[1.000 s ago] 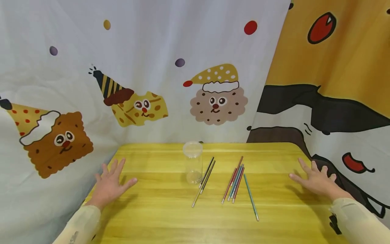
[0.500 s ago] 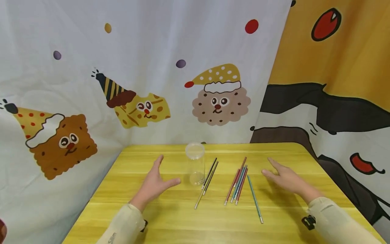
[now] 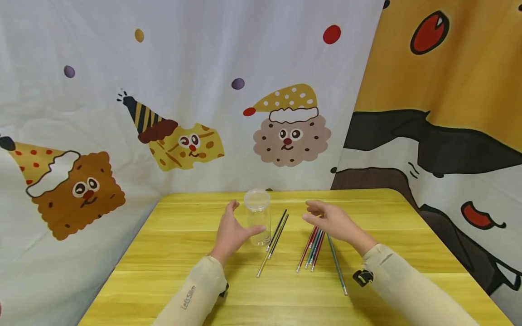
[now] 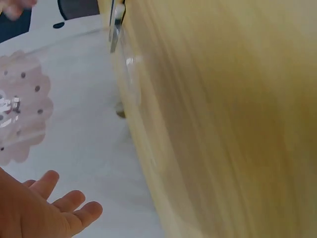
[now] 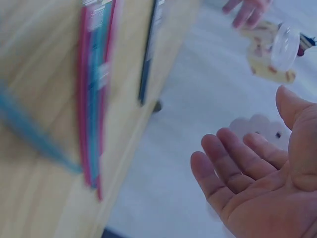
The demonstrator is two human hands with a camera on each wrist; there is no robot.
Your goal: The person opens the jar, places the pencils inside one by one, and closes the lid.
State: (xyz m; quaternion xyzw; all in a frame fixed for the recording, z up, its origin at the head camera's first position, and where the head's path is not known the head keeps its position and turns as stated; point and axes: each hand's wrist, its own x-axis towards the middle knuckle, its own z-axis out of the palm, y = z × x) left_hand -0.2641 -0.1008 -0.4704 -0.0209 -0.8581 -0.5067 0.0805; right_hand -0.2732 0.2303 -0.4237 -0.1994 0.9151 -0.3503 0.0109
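A clear plastic jar (image 3: 258, 200) stands upright near the table's back middle. My left hand (image 3: 231, 233) is at its left side, fingers extended and thumb reaching in front of it; contact cannot be told. Over the far ends of a bunch of red and blue pencils (image 3: 311, 253) hovers my right hand (image 3: 336, 222), holding nothing. In the right wrist view its palm and relaxed fingers (image 5: 233, 163) show, with the pencils (image 5: 94, 99) on the table below. Dark and gold pencils (image 3: 279, 233) lie just right of the jar. A single teal pencil (image 3: 337, 267) lies apart, farther right.
The yellow wood-grain table (image 3: 163, 271) bears the jar and pencils. Behind it hangs a printed cloth (image 3: 195, 54) with cartoon biscuits and cheese, meeting the table's back edge. A black band (image 3: 362, 277) is at the right wrist.
Both hands have come inward from the table's sides, the left one to the jar and the right one over the pencils. Jar and pencils have stayed in place.
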